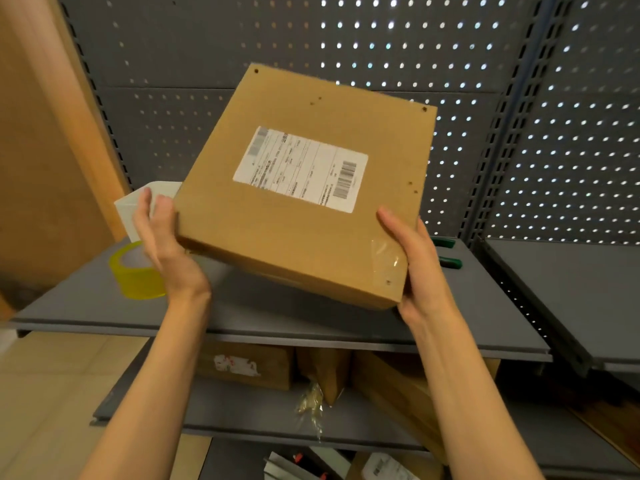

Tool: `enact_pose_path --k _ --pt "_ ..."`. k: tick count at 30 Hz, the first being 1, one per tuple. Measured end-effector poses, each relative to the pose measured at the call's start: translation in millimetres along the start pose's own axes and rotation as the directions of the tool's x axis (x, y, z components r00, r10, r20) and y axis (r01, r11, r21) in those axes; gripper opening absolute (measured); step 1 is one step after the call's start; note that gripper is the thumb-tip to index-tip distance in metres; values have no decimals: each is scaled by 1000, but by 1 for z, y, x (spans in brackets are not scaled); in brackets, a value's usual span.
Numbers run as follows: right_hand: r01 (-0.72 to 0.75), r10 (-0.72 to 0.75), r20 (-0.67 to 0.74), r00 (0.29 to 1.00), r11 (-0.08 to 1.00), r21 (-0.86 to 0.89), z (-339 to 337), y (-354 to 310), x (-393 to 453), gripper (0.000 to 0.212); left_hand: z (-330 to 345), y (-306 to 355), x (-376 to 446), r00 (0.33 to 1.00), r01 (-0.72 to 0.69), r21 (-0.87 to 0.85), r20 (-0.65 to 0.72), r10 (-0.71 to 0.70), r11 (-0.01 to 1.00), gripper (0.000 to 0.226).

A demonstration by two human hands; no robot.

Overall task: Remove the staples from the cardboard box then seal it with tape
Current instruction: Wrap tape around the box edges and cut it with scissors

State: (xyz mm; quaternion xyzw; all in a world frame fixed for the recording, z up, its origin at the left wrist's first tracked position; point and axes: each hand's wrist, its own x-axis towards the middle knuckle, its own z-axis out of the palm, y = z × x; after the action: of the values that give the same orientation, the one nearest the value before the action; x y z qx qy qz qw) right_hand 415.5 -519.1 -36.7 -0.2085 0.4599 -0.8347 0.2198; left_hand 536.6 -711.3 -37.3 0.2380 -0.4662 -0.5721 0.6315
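1. The flat brown cardboard box (301, 188) was up in the air, tilted, above the grey metal shelf (277, 317).
2. The left hand (166, 244) and right hand (415, 261) gripped its near corners.
3. Small holes showed; staples looked gone.
4. The yellow tape roll (133, 271) sat on the left, unused, so sealing was still to do.

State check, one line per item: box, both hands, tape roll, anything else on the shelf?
cardboard box: lifted off the shelf, tilted, label side up, clear tape patch at its near right corner
left hand: grips the box's left edge
right hand: grips the box's near right corner
yellow tape roll: resting on the shelf, untouched
white container: on the shelf, behind the left hand
green-handled tools: on the shelf, mostly hidden
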Motion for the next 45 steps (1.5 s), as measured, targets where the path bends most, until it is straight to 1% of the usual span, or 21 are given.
enact_pose_path --k 1,2,4,6,7,8,9,12,13,15,17,18,20,22,24,28,30,33,37,41,45 --pt "39 -39 -17 999 999 14 3 -1 -1 76 2 5 -3 1000 20 20 5 -20 1000 68" --pt "77 -77 -35 996 997 18 8 -1 -1 80 5 10 -10 998 52 17 44 -53 998 75" --pt "129 -128 -59 990 991 24 21 3 -3 91 12 16 -30 967 150 -22 213 -142 988 82" --pt "162 -160 -65 985 987 22 34 12 -5 95 20 18 -58 875 215 -35 451 -177 976 91" --pt "178 -177 -61 982 984 0 39 17 -7 97 24 17 -70 824 200 -24 545 -155 979 95" --pt "193 -194 -54 979 981 -33 43 22 -9 99 27 15 -79 795 174 -21 593 -128 985 98" --pt "204 -206 -41 978 977 -61 44 25 -11 102 29 13 -84 798 159 -21 591 -116 987 99" --pt "188 -191 -10 982 975 -117 41 27 -16 111 26 14 -73 865 207 -75 481 -147 975 89" --pt "186 -195 -39 980 970 -156 38 23 -17 113 21 15 -65 872 228 -95 463 -160 969 86" --pt "218 -260 -171 951 948 -231 28 13 -14 114 8 17 -48 874 264 -100 446 -194 959 81" --pt "256 -330 -293 897 930 -262 13 2 -10 106 -7 21 -30 858 302 -83 458 -233 950 74" --pt "266 -353 -303 885 918 -294 5 -1 -9 98 -14 23 -22 839 327 -60 477 -261 943 70" --pt "278 -362 -209 908 897 -345 -5 -3 -8 77 -23 26 -9 798 366 17 509 -323 931 66" --pt "273 -327 -109 939 899 -341 -5 3 -8 58 -29 25 1 770 386 92 517 -375 918 63" --pt "237 -287 -102 953 910 -340 -4 14 -8 50 -31 21 5 765 399 134 496 -410 907 57" --pt "122 -197 -190 962 931 -344 -5 37 -9 48 -34 7 5 807 401 147 410 -425 904 32" --pt "48 -135 -245 960 942 -331 -7 46 -9 45 -36 -1 5 814 406 161 383 -436 900 31" --pt "-44 -58 -316 947 951 -306 -9 54 -7 44 -38 -13 6 800 415 219 374 -469 883 31" --pt "-110 -14 -345 939 935 -337 -10 60 -2 49 -39 -26 9 801 407 252 363 -476 878 17" --pt "-165 18 -356 934 907 -386 -10 61 6 52 -38 -36 13 790 430 269 351 -503 862 21" --pt "-189 29 -352 936 883 -429 -11 59 13 50 -34 -42 20 771 429 316 360 -525 846 23"
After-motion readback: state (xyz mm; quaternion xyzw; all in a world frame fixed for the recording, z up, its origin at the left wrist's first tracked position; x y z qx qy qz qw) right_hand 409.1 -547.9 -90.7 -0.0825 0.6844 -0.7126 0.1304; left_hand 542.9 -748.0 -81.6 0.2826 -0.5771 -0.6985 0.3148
